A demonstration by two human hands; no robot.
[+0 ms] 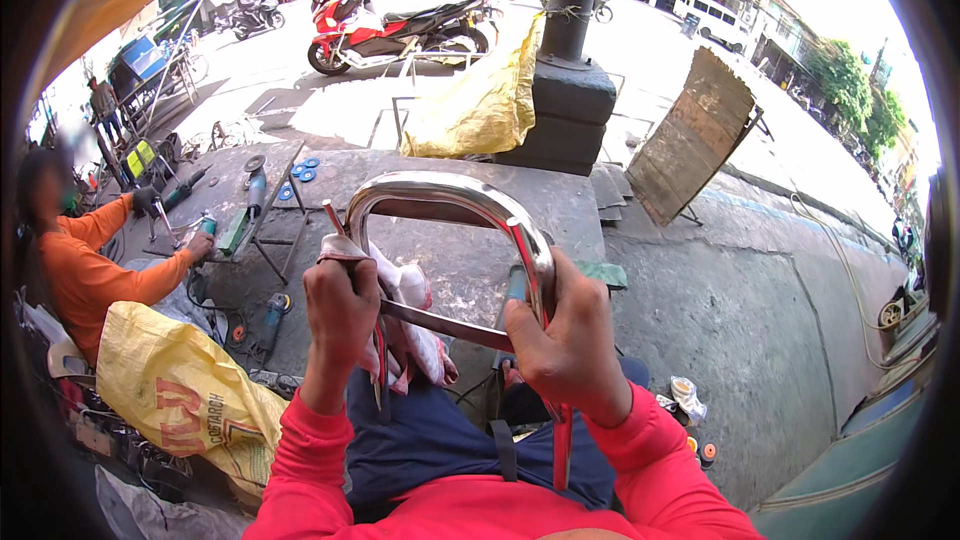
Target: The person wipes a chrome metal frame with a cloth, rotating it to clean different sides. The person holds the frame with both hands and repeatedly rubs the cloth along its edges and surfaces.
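In front of my lap I hold up a shiny bent metal tube frame (pixel 440 186), shaped like an upside-down U with a flat crossbar (pixel 448 326) between its legs. My left hand (pixel 340 305) is closed on a pale pinkish rag (pixel 405 285) beside the left leg. A thin rod end (pixel 333 216) sticks up above that fist; whether it belongs to the frame I cannot tell. Around the right leg, near the crossbar's end, my right hand (pixel 568 340) is closed, thumb toward me. Both legs reach down over my dark trousers.
At left, a person in an orange top (pixel 115 265) handles tools near an angle grinder (pixel 257 190) and blue discs (pixel 300 172). A yellow sack (pixel 185 390) lies near my left arm. Ahead stand a dark post (pixel 570 10), a leaning wooden board (pixel 692 135) and a red motorcycle (pixel 400 32).
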